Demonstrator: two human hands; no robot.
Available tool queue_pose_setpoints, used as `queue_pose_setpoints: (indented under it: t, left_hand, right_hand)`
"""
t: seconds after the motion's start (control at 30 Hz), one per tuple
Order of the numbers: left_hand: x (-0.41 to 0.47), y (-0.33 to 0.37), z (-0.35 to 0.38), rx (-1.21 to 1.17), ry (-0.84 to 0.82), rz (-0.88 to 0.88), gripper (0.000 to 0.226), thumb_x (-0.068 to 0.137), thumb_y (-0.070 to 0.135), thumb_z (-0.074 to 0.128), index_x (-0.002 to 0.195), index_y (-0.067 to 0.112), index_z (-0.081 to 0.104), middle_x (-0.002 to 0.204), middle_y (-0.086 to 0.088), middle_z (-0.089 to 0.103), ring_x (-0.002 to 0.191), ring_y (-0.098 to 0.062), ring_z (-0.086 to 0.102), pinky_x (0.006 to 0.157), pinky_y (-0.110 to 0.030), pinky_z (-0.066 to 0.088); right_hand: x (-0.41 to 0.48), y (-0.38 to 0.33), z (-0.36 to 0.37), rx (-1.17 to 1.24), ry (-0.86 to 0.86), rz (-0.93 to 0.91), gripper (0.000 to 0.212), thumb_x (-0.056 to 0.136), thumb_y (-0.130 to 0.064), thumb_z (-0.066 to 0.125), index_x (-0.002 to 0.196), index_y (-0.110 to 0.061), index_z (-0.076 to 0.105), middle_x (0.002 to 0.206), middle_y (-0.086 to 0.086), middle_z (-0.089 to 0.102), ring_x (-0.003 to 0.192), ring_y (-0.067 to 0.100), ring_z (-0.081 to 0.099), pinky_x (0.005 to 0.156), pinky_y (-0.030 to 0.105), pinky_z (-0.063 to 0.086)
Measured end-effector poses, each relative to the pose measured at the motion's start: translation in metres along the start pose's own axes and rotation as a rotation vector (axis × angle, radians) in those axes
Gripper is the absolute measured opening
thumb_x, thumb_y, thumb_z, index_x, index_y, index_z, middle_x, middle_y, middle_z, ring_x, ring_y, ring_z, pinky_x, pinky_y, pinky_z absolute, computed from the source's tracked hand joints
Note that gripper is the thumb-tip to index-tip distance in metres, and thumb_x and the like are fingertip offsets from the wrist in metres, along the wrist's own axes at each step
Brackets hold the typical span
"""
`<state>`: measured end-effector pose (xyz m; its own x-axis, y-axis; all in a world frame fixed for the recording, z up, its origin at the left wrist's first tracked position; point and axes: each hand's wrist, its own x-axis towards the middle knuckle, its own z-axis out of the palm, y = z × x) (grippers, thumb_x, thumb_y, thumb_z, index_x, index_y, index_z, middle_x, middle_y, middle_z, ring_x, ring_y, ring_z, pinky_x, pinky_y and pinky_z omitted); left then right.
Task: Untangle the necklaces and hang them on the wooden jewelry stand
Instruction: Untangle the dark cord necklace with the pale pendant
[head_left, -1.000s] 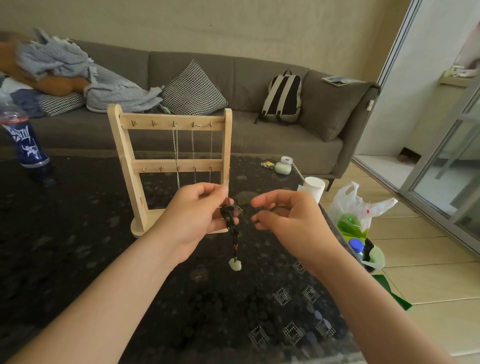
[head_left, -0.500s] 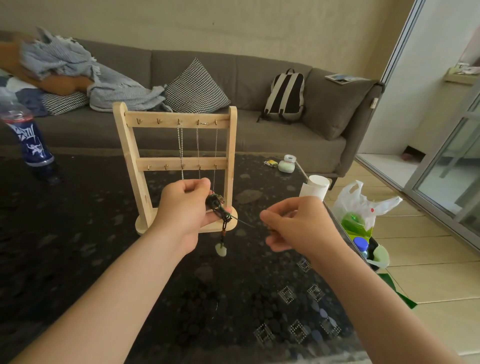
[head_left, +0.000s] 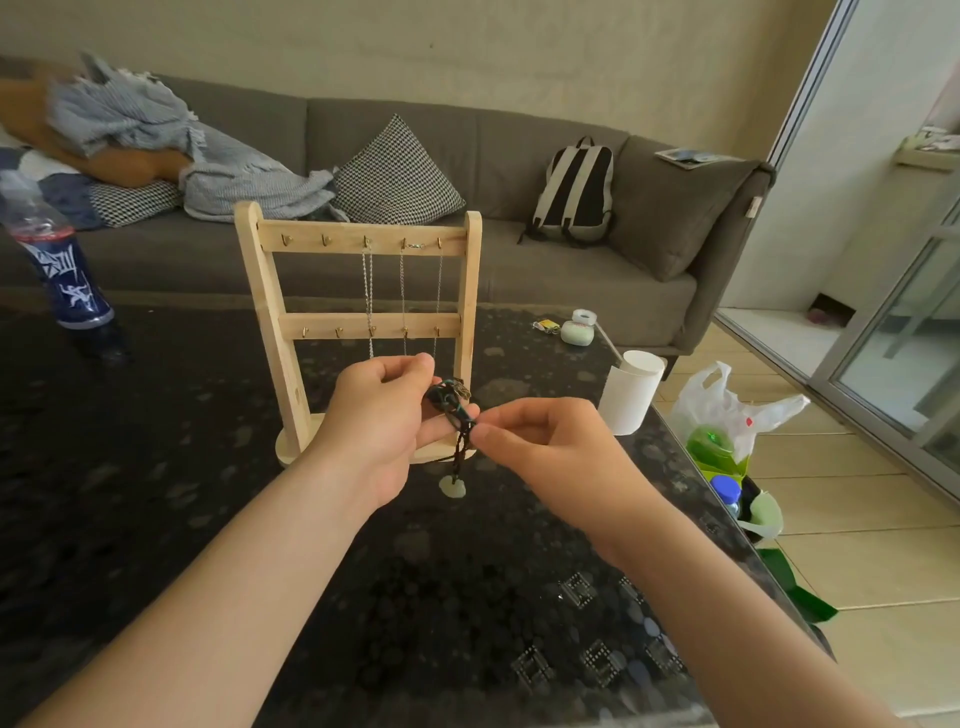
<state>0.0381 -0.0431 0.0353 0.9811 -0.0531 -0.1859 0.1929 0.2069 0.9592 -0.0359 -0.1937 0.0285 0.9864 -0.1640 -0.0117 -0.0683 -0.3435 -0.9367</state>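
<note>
A wooden jewelry stand (head_left: 270, 291) with two hooked rails stands on the dark table. Thin silver chains (head_left: 402, 296) hang from hooks on the right half of its top rail. In front of the stand my left hand (head_left: 379, 421) grips a tangled dark cord necklace (head_left: 451, 402). A pale green pendant (head_left: 453, 487) dangles from the cord below my hands. My right hand (head_left: 540, 447) pinches the cord just under the knot, touching the left hand's fingertips.
The dark speckled table (head_left: 156, 493) ends at its right edge beside a white paper roll (head_left: 629, 392). A blue-labelled bottle (head_left: 57, 270) stands at far left, a small green case (head_left: 577, 332) behind the stand. A grey sofa (head_left: 545, 270) and bagged bin (head_left: 727, 431) lie beyond.
My right hand has moved left from holding a stretched strand back to the knot, and now meets the left hand. The bundle sits slightly higher.
</note>
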Motion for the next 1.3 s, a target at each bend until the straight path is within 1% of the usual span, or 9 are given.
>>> queue_pose_setpoints:
  t: [0.2,0.3,0.4,0.53,0.7,0.93,1.07,1.17,1.3]
  left_hand:
    - [-0.002,0.002,0.002,-0.042,-0.044,-0.005,0.009,0.108,0.012,0.06,0.113,0.019,0.062,0.115,-0.015,0.071,0.09,-0.026,0.081,0.082,-0.044,0.068]
    - [-0.002,0.004,0.001,0.005,-0.083,0.041,0.03,0.106,-0.004,0.054,0.123,0.02,0.062,0.12,-0.015,0.071,0.099,-0.029,0.079,0.086,-0.049,0.067]
    - [-0.003,0.006,-0.002,0.273,-0.179,0.18,0.049,0.105,-0.003,0.047,0.113,0.034,0.077,0.136,-0.002,0.064,0.116,-0.026,0.07,0.097,-0.049,0.063]
    - [-0.008,0.007,-0.005,0.594,-0.346,0.355,0.042,0.107,0.016,0.048,0.109,0.043,0.081,0.142,0.019,0.052,0.135,-0.005,0.048,0.115,-0.038,0.038]
    - [-0.01,0.005,-0.007,0.726,-0.423,0.429,0.02,0.107,0.028,0.06,0.112,0.035,0.078,0.108,0.017,0.074,0.109,-0.001,0.065,0.092,-0.021,0.046]
    - [-0.009,0.004,-0.007,0.616,-0.447,0.349,0.01,0.098,0.022,0.073,0.103,0.03,0.077,0.094,0.01,0.08,0.101,-0.011,0.074,0.106,-0.048,0.054]
    - [-0.009,0.004,-0.008,0.577,-0.436,0.356,0.009,0.1,0.029,0.072,0.1,0.032,0.08,0.094,0.01,0.081,0.101,-0.01,0.075,0.104,-0.049,0.056]
    - [-0.004,0.001,-0.009,0.607,-0.391,0.403,0.012,0.103,0.03,0.069,0.102,0.033,0.08,0.093,0.011,0.08,0.097,-0.011,0.075,0.095,-0.039,0.06]
    - [0.002,-0.004,-0.01,0.693,-0.317,0.491,0.014,0.105,0.03,0.064,0.107,0.031,0.078,0.094,0.017,0.078,0.094,0.004,0.07,0.075,-0.009,0.048]
  right_hand:
    - [0.002,0.002,0.0,0.044,0.111,-0.049,0.004,0.095,-0.026,0.08,0.093,-0.023,0.081,0.081,-0.006,0.081,0.067,0.0,0.07,0.06,0.011,0.05]
    - [0.002,0.001,-0.003,0.078,0.134,-0.083,0.005,0.095,-0.024,0.08,0.092,-0.02,0.08,0.081,-0.003,0.081,0.076,0.008,0.077,0.073,0.02,0.061]
    - [0.002,0.001,-0.007,0.136,0.127,-0.106,0.005,0.095,-0.018,0.08,0.093,-0.014,0.079,0.083,0.004,0.082,0.083,0.021,0.08,0.084,0.037,0.067]
    - [0.002,0.002,-0.011,0.131,0.141,-0.145,0.003,0.094,-0.015,0.081,0.093,-0.012,0.079,0.084,0.004,0.081,0.082,0.022,0.081,0.078,0.037,0.067]
    - [0.002,0.006,-0.017,0.073,0.198,-0.2,0.004,0.093,-0.014,0.081,0.09,-0.017,0.081,0.081,0.0,0.081,0.079,0.017,0.08,0.076,0.031,0.064]
    - [0.007,0.009,-0.021,0.047,0.176,-0.236,0.013,0.094,-0.006,0.08,0.103,-0.015,0.077,0.089,0.003,0.082,0.083,0.019,0.081,0.084,0.038,0.066]
    - [0.008,0.011,-0.022,0.002,0.159,-0.255,0.015,0.096,-0.003,0.076,0.105,-0.014,0.078,0.086,0.001,0.081,0.082,0.014,0.08,0.081,0.027,0.064]
    - [0.007,0.01,-0.022,-0.013,0.158,-0.27,0.022,0.095,0.003,0.073,0.109,-0.014,0.079,0.09,-0.002,0.081,0.084,0.008,0.079,0.08,0.02,0.061]
    - [0.009,0.012,-0.022,-0.056,0.168,-0.288,0.03,0.092,0.0,0.078,0.111,-0.023,0.08,0.094,-0.006,0.079,0.088,0.009,0.077,0.082,0.022,0.062]
